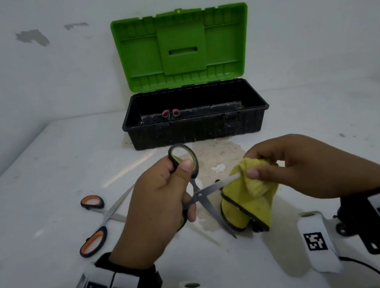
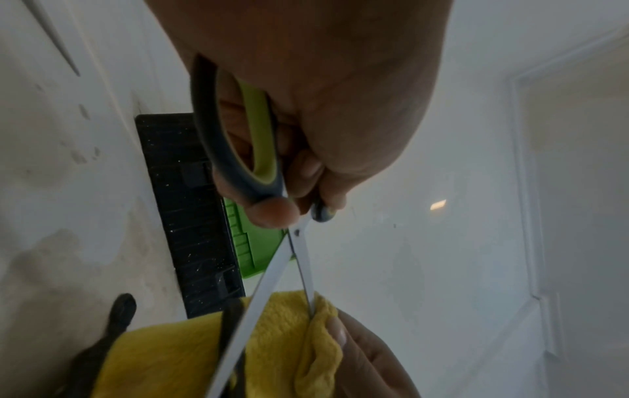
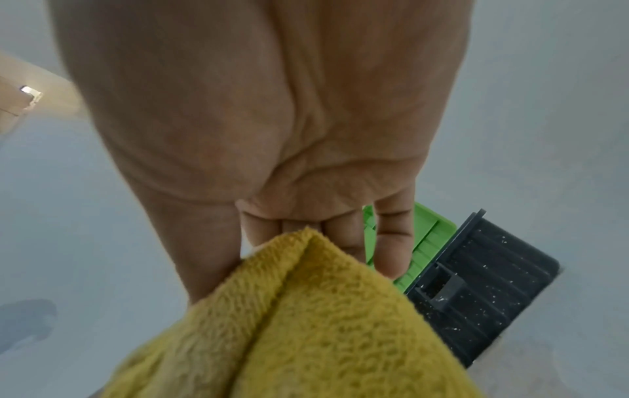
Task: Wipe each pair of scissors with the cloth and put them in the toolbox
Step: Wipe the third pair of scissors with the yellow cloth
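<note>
Left hand [image 1: 159,204] sits at the centre of the head view, fingers curled through scissor handles. Right hand [image 1: 308,164], centre-right, pinches a cloth between thumb and fingertips. Both wrists wear marker bands.

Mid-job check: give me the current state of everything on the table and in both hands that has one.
toolbox: lid open, upright at the back
pink-handled scissors: inside the toolbox
green-handled scissors: blades open, held in the left hand
yellow cloth: bunched, pinched round one blade tip by the right hand
orange-handled scissors: blades open, lying on the table, untouched
</note>
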